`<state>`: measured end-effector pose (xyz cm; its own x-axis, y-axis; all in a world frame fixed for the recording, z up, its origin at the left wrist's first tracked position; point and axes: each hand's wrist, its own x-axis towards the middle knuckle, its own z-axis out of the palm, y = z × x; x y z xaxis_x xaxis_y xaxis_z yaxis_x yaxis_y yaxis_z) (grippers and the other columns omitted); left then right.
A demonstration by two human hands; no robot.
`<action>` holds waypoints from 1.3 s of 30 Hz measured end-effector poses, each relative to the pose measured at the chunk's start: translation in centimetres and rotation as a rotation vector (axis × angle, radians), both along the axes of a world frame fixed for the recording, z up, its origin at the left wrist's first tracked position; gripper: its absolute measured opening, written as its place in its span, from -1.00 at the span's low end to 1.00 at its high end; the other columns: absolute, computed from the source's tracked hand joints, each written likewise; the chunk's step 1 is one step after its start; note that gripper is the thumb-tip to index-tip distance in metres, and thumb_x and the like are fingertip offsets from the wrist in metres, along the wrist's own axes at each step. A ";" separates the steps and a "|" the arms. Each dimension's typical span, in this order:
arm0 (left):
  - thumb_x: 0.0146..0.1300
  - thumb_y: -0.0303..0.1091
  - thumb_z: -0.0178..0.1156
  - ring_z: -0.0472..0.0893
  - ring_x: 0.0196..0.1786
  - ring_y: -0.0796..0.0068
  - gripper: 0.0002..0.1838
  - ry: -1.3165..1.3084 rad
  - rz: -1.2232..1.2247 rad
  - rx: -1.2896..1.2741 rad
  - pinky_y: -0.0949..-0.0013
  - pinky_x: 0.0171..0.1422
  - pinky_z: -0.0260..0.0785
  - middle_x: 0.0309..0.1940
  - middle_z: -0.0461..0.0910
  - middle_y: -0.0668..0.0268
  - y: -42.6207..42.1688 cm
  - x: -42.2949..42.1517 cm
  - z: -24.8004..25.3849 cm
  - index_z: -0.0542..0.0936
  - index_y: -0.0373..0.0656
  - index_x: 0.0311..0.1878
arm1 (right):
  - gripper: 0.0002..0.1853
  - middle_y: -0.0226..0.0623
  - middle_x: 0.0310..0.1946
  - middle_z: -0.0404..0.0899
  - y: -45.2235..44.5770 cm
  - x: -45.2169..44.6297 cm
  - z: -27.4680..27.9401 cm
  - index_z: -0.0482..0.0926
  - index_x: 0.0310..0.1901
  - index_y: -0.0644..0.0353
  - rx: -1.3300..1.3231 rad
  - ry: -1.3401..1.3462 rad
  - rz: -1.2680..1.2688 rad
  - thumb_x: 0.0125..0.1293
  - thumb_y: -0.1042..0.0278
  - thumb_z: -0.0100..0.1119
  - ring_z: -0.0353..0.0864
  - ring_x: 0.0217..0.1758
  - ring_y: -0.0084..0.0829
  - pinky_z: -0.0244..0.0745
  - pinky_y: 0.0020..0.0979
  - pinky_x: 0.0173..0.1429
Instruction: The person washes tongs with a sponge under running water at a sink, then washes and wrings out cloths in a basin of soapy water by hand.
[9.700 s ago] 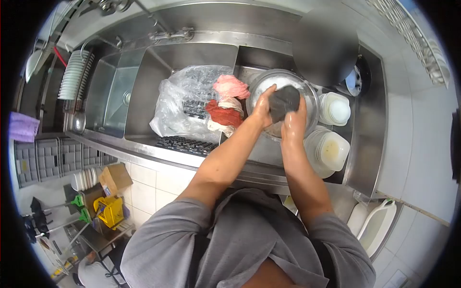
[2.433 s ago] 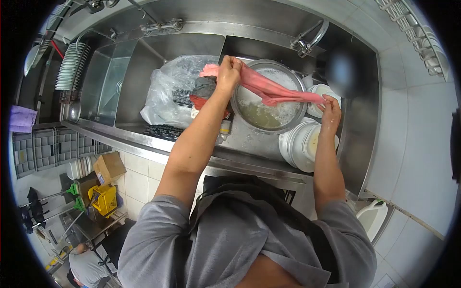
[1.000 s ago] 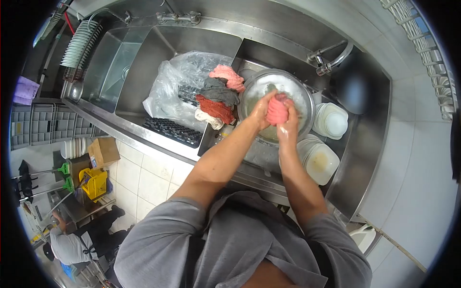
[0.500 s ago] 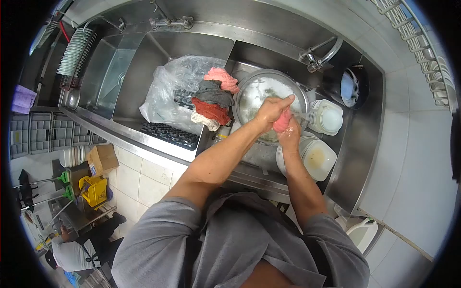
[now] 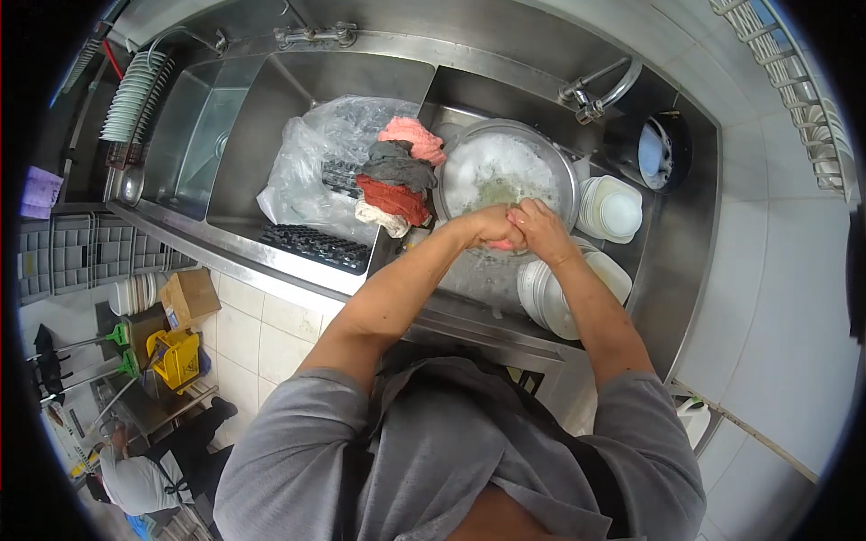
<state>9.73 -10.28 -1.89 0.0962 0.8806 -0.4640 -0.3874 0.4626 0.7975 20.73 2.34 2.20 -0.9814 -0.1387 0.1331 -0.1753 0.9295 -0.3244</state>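
My left hand point(image 5: 490, 224) and my right hand point(image 5: 541, 230) are closed together over the near rim of a round metal basin point(image 5: 571, 180). Both grip a wet pink cloth point(image 5: 502, 244), which is mostly hidden, with bits showing between and below my fingers. White suds point(image 5: 492, 155) float on the murky water inside the basin. Left of it lies a row of wrung cloths: a pink one point(image 5: 412, 137), a dark grey one point(image 5: 397, 168), a red one point(image 5: 393, 199) and a cream one point(image 5: 381, 218).
White bowls point(image 5: 621, 215) and stacked dishes point(image 5: 550, 302) stand right of the basin. A black pot point(image 5: 678, 149) sits near the faucet point(image 5: 591, 110). Clear plastic point(image 5: 293, 180) and a black mat point(image 5: 316, 250) lie to the left. Another person point(image 5: 149, 473) works at lower left.
My hands have come down and closer to my body, to the basin's near edge. The pink cloth, earlier showing as a twisted bundle between them, is now mostly covered by my fingers.
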 end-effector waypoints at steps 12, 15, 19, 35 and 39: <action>0.00 -0.23 0.24 0.66 -0.29 0.09 -0.67 1.591 0.004 0.397 0.11 -0.32 0.49 -0.36 0.61 0.14 -0.6 -0.2 -0.2 0.43 -0.10 -0.18 | -0.82 -0.31 -0.53 0.50 -4.5 0.3 -1.7 0.46 -0.26 0.18 -0.776 -0.224 -0.759 0.05 0.56 0.09 0.54 -0.52 -0.35 0.42 -0.28 -0.47; -0.02 -0.23 0.25 0.64 -0.29 0.13 -0.72 1.656 0.042 0.461 0.15 -0.28 0.49 -0.40 0.57 0.20 -1.0 0.2 -0.8 0.45 -0.06 -0.25 | -0.74 -0.34 -0.51 0.48 -6.0 1.0 -1.7 0.44 -0.20 0.19 -1.137 -0.389 -0.996 0.01 0.54 0.13 0.48 -0.55 -0.47 0.28 -0.42 -0.63; -0.06 -0.24 0.27 0.60 -0.25 0.13 -0.74 1.656 0.154 0.462 0.13 -0.18 0.44 -0.40 0.54 0.21 -3.1 1.4 -1.7 0.46 -0.06 -0.32 | -0.60 -0.34 -0.40 0.47 -8.0 2.6 -4.4 0.43 -0.08 0.22 -1.512 -0.314 -0.966 -0.03 0.50 0.21 0.40 -0.56 -0.59 0.14 -0.55 -0.67; -0.22 -0.49 0.43 0.62 -0.21 -0.08 -0.62 1.085 0.770 -0.342 0.19 -0.17 0.46 -0.37 0.60 -0.03 -28.7 5.1 6.6 0.48 -0.26 -0.30 | -0.49 0.08 -0.15 0.53 -4.9 4.2 -17.7 0.40 0.04 0.52 -1.455 -0.186 -1.996 0.17 0.30 0.26 0.60 -0.36 -0.19 0.52 -0.32 -0.51; -0.10 -0.41 0.44 0.67 -0.26 0.16 -0.63 1.247 0.770 -0.415 0.28 -0.18 0.46 -0.34 0.64 0.02 -34.5 3.8 8.5 0.51 -0.28 -0.23 | -0.56 0.08 -0.20 0.55 -5.4 2.5 -15.7 0.42 -0.01 0.54 -1.289 0.221 -1.793 0.07 0.48 0.19 0.59 -0.36 -0.18 0.53 -0.25 -0.38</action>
<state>13.57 -44.74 6.57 -0.9390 0.3228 -0.1186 0.1700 0.7355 0.6558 23.18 -3.10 -13.48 0.0964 0.8489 -0.5197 0.2534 -0.5258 -0.8120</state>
